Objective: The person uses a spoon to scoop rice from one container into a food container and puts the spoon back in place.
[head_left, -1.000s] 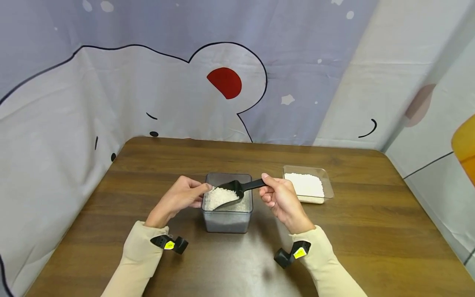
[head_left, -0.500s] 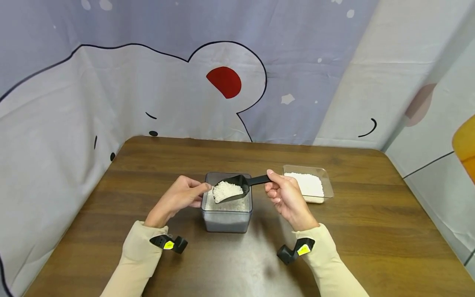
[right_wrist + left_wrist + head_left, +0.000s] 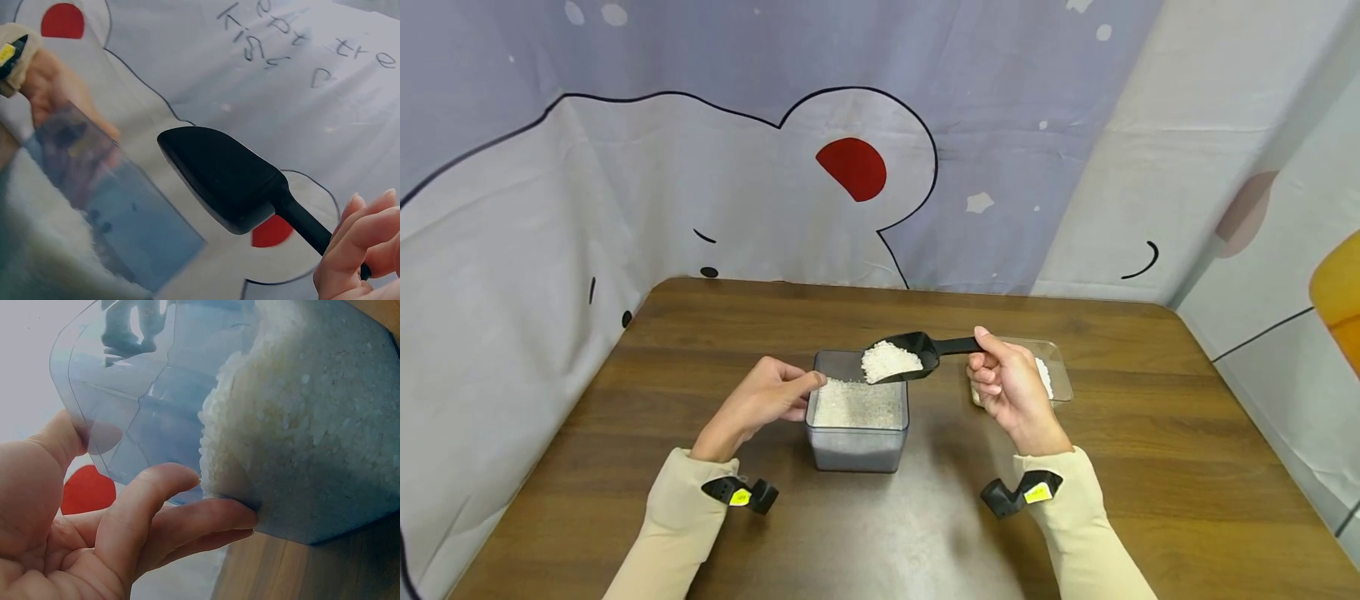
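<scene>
A clear bluish plastic box (image 3: 856, 451) holding white rice (image 3: 859, 407) stands on the table in the head view. My left hand (image 3: 767, 393) holds it by its left side, thumb at the rim; the left wrist view shows curled fingers (image 3: 187, 531) against the outer wall. My right hand (image 3: 1017, 390) grips the handle of a black scoop (image 3: 929, 357), which carries a heap of rice (image 3: 889, 362) above the box's right rear rim. From the right wrist, the scoop's dark underside (image 3: 219, 178) shows, raised above the rim, with its rice hidden.
Behind my right hand sits a shallow clear tray (image 3: 1062, 371) with white grains (image 3: 1043, 377), partly covered by the hand. The brown wooden table (image 3: 737, 325) ends against a printed curtain (image 3: 722, 183) at the back.
The loaded scoop has risen out of the box and moved right with my right hand, which now overlaps the tray. My left hand stays on the box.
</scene>
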A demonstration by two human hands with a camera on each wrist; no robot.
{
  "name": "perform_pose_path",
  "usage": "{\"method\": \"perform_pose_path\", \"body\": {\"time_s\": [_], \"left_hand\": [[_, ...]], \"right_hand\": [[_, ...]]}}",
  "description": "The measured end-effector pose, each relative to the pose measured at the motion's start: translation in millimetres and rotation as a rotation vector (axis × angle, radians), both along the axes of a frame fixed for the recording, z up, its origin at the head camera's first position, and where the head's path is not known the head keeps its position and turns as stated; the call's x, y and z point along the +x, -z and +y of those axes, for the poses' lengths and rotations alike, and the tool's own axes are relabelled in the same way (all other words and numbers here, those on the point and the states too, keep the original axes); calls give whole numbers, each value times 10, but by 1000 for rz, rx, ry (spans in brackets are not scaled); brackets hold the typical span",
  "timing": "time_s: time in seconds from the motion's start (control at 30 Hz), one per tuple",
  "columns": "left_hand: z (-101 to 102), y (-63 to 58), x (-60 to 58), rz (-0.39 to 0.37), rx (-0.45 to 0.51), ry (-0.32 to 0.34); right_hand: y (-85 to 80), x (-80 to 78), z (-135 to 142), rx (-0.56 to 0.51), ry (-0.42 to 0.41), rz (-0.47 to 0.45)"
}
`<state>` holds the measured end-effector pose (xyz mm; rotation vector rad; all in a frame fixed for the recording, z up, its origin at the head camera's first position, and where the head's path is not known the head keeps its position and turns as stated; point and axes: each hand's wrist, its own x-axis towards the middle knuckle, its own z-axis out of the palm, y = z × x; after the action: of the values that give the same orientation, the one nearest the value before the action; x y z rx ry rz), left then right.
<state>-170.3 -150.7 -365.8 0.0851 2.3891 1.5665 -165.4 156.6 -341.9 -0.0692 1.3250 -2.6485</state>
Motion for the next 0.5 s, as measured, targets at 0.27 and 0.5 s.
{"method": "perform_pose_path", "body": {"time_s": [0.27, 0.5], "left_hand": [[-11, 0, 1, 4, -1, 3], [-16, -9, -3, 20, -23, 6]], "right_hand": [[-47, -75, 295, -80, 55, 17], [-68, -132, 607, -176, 70, -5]]}}
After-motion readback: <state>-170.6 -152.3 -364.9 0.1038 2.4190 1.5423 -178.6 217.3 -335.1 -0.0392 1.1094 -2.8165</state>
